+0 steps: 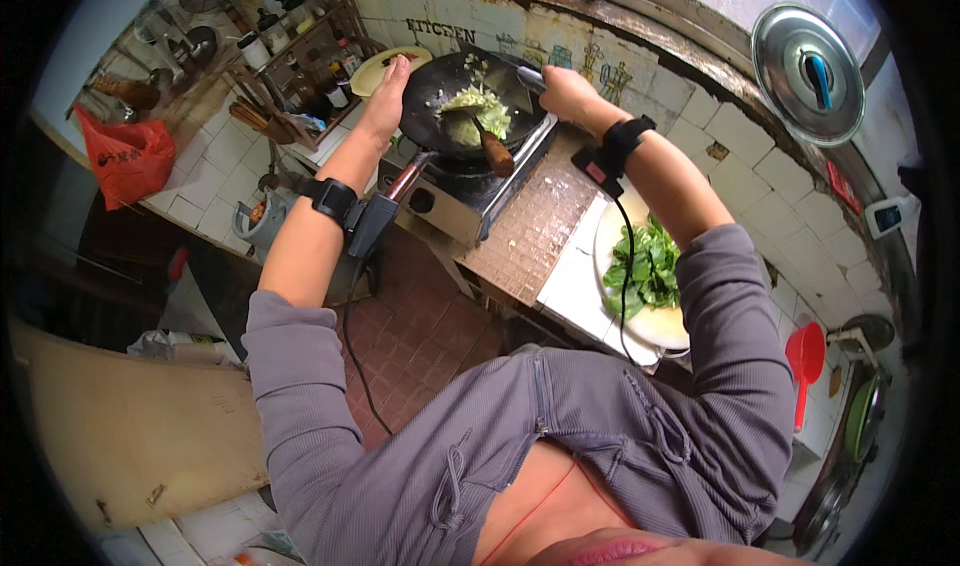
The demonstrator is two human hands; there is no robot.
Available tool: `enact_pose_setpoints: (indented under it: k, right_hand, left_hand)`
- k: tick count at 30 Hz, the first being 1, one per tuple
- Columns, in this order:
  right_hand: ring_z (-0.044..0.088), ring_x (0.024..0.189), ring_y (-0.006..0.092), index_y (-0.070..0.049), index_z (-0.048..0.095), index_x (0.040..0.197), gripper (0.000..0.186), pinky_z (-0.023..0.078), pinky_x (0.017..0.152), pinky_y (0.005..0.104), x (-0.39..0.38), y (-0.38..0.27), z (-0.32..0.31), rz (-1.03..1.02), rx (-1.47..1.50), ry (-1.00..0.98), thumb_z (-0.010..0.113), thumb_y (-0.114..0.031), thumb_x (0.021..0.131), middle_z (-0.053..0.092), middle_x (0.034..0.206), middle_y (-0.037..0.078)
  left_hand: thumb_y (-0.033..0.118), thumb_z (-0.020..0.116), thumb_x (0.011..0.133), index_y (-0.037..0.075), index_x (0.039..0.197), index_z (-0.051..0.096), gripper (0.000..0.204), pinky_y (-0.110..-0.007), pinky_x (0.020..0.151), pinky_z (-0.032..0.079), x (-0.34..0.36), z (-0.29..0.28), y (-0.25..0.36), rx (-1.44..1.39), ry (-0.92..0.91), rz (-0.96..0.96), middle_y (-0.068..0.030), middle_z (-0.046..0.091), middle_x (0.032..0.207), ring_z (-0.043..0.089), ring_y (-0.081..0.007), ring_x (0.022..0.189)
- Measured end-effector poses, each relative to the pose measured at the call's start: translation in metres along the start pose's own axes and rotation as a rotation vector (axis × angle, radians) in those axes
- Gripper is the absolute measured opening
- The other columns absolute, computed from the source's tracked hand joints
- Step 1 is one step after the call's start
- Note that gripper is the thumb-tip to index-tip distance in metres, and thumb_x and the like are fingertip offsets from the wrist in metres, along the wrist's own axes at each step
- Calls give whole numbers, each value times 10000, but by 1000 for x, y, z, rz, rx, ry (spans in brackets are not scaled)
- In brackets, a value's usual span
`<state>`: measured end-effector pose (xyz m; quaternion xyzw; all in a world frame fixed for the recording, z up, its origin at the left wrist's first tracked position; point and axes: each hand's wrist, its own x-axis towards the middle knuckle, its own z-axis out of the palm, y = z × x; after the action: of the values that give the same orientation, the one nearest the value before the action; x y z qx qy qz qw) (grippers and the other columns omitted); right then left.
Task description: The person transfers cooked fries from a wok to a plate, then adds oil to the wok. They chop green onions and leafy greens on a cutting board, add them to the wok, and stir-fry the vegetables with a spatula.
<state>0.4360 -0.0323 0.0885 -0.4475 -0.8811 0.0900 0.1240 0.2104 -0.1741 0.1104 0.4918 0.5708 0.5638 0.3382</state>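
A black wok (425,101) sits on a steel gas stove (445,211), with chopped pale-green vegetables (470,101) inside. A turner with a wooden handle (497,152) rests in it, its handle toward me. My left hand (385,106) is at the wok's left side, fingers extended and held together; whether it touches the rim I cannot tell. My right hand (570,96) is closed on a grey handle (532,79) at the wok's upper right. To the right, a large plate of leafy greens (640,276) sits on the tiled counter.
A yellowish plate (370,71) and condiment rack (295,66) stand behind left. A red bag (125,156) lies farther left, near a gas cylinder (258,221). A lid (795,71) hangs at upper right, a red ladle (805,356) at right. A board (120,426) is at lower left.
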Motion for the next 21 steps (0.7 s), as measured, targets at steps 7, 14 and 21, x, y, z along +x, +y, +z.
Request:
enact_pose_setpoints:
  k: [7,14,21]
  right_hand:
    - [438,373,131,-8,513,798,103,335,322,265,-21,19,6,142,620,-35,549,-52,712,454,492,43]
    - [467,365,182,2,486,719,128,354,327,315,-65,21,13,223,1079,2,595,-58,690,497,492,86]
    - [457,397,147,-7,437,847,212,361,361,269,-126,22,21,93,1474,11,575,3,686,468,589,45]
  left_hand:
    - [458,384,913,-17,1360,234,669,-283,1066,132,1,21,-10,132,-79,170,-122,185,1445,152,-200,1339]
    - [582,303,876,-94,1327,219,817,-403,1080,88,23,146,-21,361,-102,395,-269,138,1411,83,-373,1331]
    - [683,220,821,-8,1388,76,905,-444,1074,2,39,200,-8,565,-58,307,-211,2,1451,-17,-322,1351]
